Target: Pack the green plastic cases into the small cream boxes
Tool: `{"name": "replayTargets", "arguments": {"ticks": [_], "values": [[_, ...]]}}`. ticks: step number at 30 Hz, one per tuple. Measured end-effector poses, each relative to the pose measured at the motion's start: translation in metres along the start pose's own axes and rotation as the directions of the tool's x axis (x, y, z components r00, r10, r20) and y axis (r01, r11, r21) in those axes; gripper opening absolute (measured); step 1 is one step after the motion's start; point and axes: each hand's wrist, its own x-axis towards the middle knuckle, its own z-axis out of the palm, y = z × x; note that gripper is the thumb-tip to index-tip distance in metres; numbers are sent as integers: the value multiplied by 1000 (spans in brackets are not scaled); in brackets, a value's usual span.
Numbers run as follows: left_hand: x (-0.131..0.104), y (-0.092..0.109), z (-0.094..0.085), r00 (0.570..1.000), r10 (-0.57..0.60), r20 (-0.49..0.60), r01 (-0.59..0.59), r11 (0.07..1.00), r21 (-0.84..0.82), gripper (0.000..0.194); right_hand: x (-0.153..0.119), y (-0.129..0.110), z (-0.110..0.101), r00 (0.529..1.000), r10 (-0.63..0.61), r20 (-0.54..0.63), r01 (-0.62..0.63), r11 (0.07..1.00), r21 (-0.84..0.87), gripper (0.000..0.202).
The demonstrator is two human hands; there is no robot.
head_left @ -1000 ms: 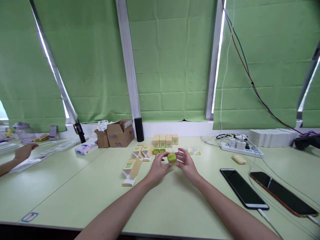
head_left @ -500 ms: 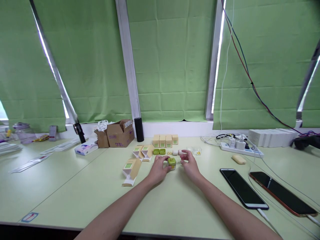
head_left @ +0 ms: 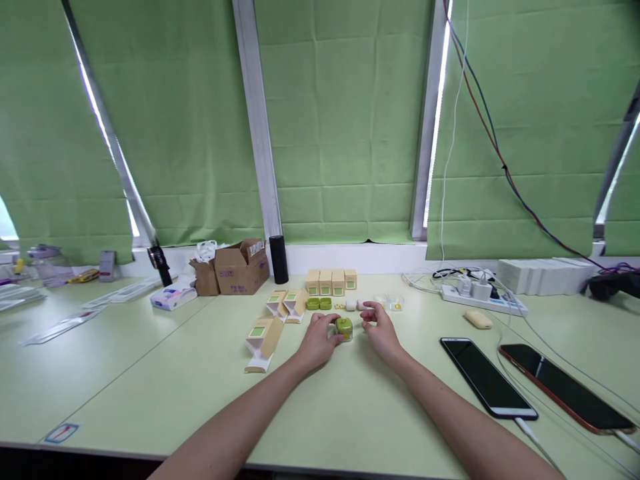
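Note:
A small clear jar with a green lid (head_left: 344, 327) stands on the table in front of me. My left hand (head_left: 319, 339) grips it from the left side, fingers behind and thumb in front. To the right of the jar, apart from it, my right hand (head_left: 381, 333) hovers with bent, parted fingers and holds nothing. Just beyond the hands lie two green lids (head_left: 319, 304), tiny yellowish pieces (head_left: 340, 307), white cylinders (head_left: 351, 305) and clear containers (head_left: 396, 303). My right fingertips partly hide one cylinder.
Several small upright boxes (head_left: 325, 283) stand at the back. Opened boxes (head_left: 264, 338) lie left of my hands. On the right are two phones (head_left: 487, 377), an earbud case (head_left: 478, 319) and a power strip (head_left: 484, 300) with cables. A cardboard box (head_left: 243, 270) stands back left.
Almost nothing differs; the left hand keeps its grip on the jar and the right hand stays beside it. The whole view has shifted very slightly.

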Motion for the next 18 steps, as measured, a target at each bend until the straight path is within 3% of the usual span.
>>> {"name": "replayTargets", "arguments": {"ticks": [8,11,15,18], "values": [[-1,2,0,1000,22,-15,-22,1000,2,47,2,6,1,1000,7,17,-7,1000,6,47],[-3,7,-3,1000,14,-10,-14,1000,3,56,2,8,1,1000,15,21,-15,1000,4,46],[-3,18,-15,1000,-1,-12,2,998,58,76,5,13,0,999,38,25,-38,999,-3,47],[2,28,-34,998,6,-58,4,985,171,64,8,18,-1,1000,23,10,-23,1000,-2,45]]}}
